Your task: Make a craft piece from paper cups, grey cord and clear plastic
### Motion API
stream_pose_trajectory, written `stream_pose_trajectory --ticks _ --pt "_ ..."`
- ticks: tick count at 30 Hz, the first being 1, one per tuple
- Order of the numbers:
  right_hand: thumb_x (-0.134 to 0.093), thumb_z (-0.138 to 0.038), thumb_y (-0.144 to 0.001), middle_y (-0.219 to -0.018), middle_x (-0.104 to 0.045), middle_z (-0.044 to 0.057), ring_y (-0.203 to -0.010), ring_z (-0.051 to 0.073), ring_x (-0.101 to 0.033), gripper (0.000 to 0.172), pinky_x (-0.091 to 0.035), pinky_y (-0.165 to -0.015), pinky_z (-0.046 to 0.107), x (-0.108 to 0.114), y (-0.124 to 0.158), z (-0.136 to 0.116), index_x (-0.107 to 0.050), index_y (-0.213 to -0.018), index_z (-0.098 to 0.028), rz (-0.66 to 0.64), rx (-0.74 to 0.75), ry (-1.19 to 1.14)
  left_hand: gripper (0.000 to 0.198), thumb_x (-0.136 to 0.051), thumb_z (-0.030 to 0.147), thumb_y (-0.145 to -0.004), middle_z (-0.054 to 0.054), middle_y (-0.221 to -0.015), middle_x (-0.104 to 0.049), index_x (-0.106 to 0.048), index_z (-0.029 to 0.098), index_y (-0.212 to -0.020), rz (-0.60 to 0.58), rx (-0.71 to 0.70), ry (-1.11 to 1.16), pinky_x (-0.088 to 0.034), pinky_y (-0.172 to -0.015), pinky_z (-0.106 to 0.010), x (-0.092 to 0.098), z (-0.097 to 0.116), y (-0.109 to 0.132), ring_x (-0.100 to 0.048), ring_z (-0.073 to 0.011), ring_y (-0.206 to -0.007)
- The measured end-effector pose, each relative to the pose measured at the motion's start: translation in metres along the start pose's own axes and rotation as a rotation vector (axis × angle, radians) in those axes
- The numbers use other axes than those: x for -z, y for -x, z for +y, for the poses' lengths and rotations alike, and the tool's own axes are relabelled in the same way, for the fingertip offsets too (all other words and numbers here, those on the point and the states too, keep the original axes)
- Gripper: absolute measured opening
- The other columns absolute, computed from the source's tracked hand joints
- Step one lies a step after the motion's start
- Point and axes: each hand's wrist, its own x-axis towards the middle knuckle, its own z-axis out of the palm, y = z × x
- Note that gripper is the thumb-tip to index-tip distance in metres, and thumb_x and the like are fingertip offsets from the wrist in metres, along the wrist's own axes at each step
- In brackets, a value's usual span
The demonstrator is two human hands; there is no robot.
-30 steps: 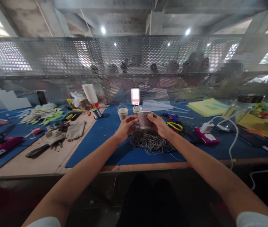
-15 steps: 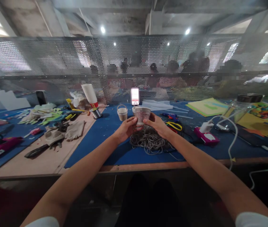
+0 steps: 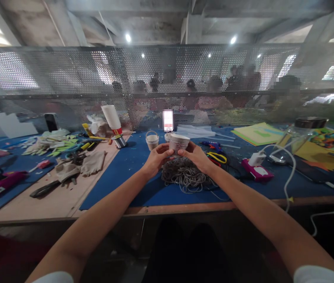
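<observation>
Between my two hands is a cup wrapped in pale cord (image 3: 179, 144), its white rim facing up and slightly tilted. My left hand (image 3: 158, 158) grips its left side, thumb on the front. On the cup's right side, my right hand (image 3: 196, 155) holds it with the thumb pressed to the front. Below the hands lies a tangled heap of grey cord (image 3: 189, 175). A small cord-covered basket with a handle (image 3: 152, 141) stands just behind my left hand. Behind the held cup, another small pale container (image 3: 167, 136) is partly hidden.
A blue glue gun (image 3: 211, 145) and yellow-handled scissors (image 3: 218, 157) lie right of the cord. Farther right are a magenta power strip (image 3: 257, 170), cables and a glass jar (image 3: 301, 135). At left stand stacked paper cups (image 3: 111, 116) near gloves (image 3: 92, 162). A perforated screen (image 3: 167, 88) runs behind.
My left fingers have moved in and closed against the cup's left side. The cup has turned a little, and its reddish printed patch shows less.
</observation>
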Motion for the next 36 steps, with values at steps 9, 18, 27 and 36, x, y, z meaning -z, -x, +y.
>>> stream_pose_trajectory --ticks 9,18,27,36 --pt "-0.084 -0.047 -0.076 -0.128 -0.072 0.004 -0.126 0.027 -0.061 0.049 -0.043 -0.115 0.046 0.004 0.001 -0.005 -0.071 -0.120 -0.028 -0.049 -0.006 -0.107 0.032 -0.084 0.032 -0.078 -0.008 -0.110 -0.075 -0.071 0.018 -0.104 -0.135 0.175 0.164 -0.057 -0.098 -0.043 0.004 0.000 0.000 -0.072 -0.0206 -0.094" --pt "-0.088 -0.044 -0.071 -0.129 -0.071 0.005 -0.125 0.029 -0.061 0.061 -0.043 -0.115 0.049 0.001 0.000 -0.006 -0.069 -0.127 -0.027 0.067 0.036 -0.026 0.032 -0.087 0.022 -0.072 -0.007 -0.107 -0.074 -0.075 0.017 -0.102 -0.016 0.018 0.016 -0.055 -0.090 -0.032 0.002 -0.001 0.000 -0.070 -0.0188 -0.096" --pt "-0.086 -0.046 -0.073 -0.136 -0.067 0.005 -0.129 0.029 -0.058 0.068 -0.042 -0.116 0.047 0.001 0.001 -0.012 -0.065 -0.134 -0.028 0.035 0.056 -0.038 0.040 -0.090 0.028 -0.070 -0.007 -0.103 -0.072 -0.071 0.015 -0.103 -0.049 0.073 0.036 -0.057 -0.095 -0.040 0.000 -0.001 0.001 -0.069 -0.0189 -0.092" --pt "-0.084 -0.049 -0.074 -0.137 -0.066 0.005 -0.130 0.029 -0.057 0.069 -0.045 -0.111 0.043 0.002 0.003 -0.014 -0.063 -0.136 -0.028 0.064 0.023 0.005 0.048 -0.092 0.028 -0.064 -0.006 -0.101 -0.072 -0.070 0.017 -0.105 0.021 -0.137 -0.191 -0.052 -0.090 -0.034 -0.004 -0.001 0.002 -0.067 -0.0200 -0.095"
